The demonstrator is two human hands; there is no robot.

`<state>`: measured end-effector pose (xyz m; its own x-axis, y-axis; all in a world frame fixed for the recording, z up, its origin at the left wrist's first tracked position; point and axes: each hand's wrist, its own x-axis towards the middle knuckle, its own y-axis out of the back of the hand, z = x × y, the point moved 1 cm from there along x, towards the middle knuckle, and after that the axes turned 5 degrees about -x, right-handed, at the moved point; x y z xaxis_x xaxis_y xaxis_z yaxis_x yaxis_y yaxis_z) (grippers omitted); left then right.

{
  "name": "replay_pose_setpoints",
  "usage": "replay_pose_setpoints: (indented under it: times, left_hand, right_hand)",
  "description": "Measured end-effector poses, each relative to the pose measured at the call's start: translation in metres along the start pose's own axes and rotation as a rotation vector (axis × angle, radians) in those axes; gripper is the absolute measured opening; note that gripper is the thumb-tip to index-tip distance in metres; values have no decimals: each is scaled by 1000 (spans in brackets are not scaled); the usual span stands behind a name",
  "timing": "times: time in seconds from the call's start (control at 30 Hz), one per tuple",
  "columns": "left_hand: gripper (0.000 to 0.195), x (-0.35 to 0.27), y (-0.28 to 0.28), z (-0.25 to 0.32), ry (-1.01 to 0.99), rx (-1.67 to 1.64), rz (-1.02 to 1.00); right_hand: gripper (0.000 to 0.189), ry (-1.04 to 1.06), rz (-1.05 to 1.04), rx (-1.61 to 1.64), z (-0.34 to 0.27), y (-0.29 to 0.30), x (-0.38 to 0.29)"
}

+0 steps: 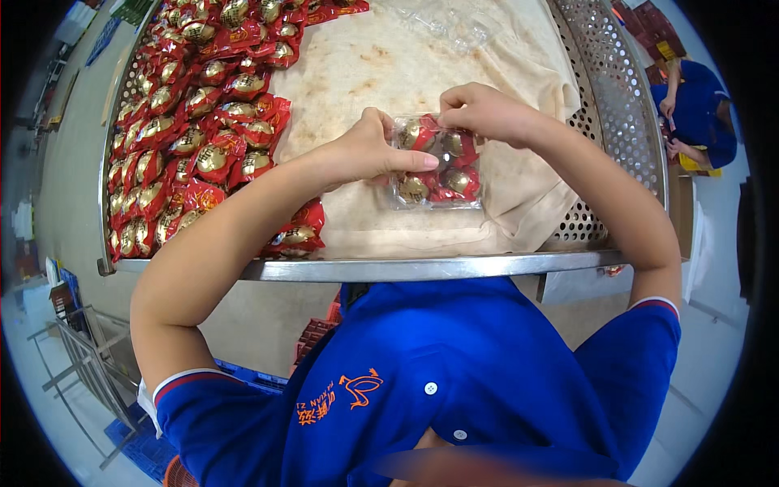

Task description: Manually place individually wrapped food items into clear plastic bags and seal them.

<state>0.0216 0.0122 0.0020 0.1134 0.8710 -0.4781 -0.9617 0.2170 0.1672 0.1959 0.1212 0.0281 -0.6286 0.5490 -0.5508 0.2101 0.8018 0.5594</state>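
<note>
A transparent plastic box lies on the pale cloth in front of me. It holds several egg-shaped items in red and gold wrappers that bear writing. My left hand grips the box's left side, its thumb stretched across the top and its other fingers partly hidden. At the far right corner, my right hand pinches the box's edge with curled fingers. Whether the lid there is fully pressed down cannot be made out.
Many wrapped egg-shaped packets cover the table's left side. A crumpled transparent plastic piece lies at the far end. Perforated metal lines the right side, and a steel rim runs along the front. Another person works at far right.
</note>
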Motion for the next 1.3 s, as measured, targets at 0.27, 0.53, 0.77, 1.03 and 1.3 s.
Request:
replay_pose_setpoints:
  times: [0.27, 0.53, 0.77, 1.03, 1.3]
  left_hand:
    - [78, -15, 27, 18, -203, 83, -212]
    - [26, -17, 14, 6, -126, -32, -305]
    - [19, -16, 5, 1, -87, -186, -238]
    - [15, -13, -5, 2, 26, -256, -207]
    - [15, -16, -9, 5, 20, -300, -206]
  right_hand:
    - [7, 720, 552, -439, -4, -30, -70]
    - [7, 723, 411, -389, -11, -40, -65]
    - [11, 683, 481, -354, -10, -45, -65]
    - [12, 793, 475, -496, -21, -43, -65]
    - [12, 820, 502, -517, -18, -45, -66]
